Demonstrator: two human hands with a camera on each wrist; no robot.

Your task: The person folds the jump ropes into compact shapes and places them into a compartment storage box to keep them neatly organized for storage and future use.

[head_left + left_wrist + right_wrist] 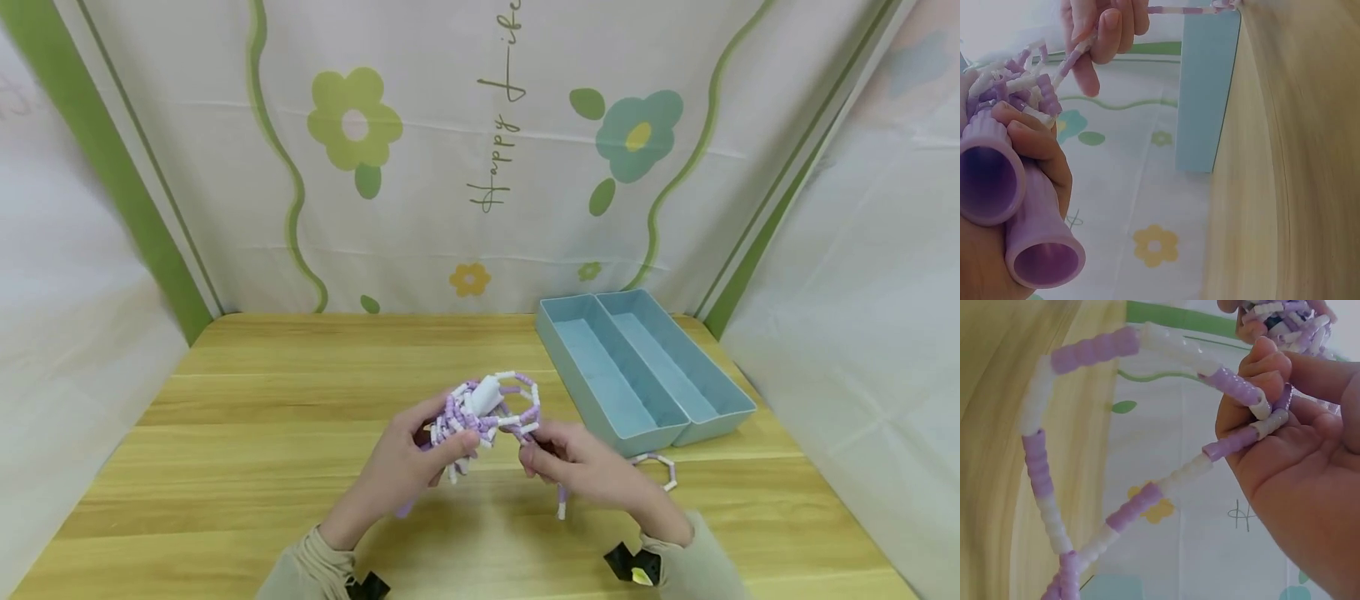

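Observation:
My left hand (pixel 397 458) grips a bunched jump rope (pixel 453 415) strung with white and purple beads. Its two purple handles (pixel 1045 231) lie side by side in that hand, hollow ends toward the left wrist camera. A smooth white piece (pixel 486 395) sticks up from the bunch. To the right, my right hand (pixel 581 462) pinches a stretch of the beaded cord (pixel 1132 509) between thumb and fingers. From there a loop of it hangs down, and part shows behind the right wrist on the table. The bunch hides how the cord is wound.
Two light blue open trays (pixel 615 367) stand side by side at the right of the wooden table (pixel 285 417), just beyond my right hand. A printed flower curtain (pixel 450 167) closes off the back, and pale cloth hangs at both sides.

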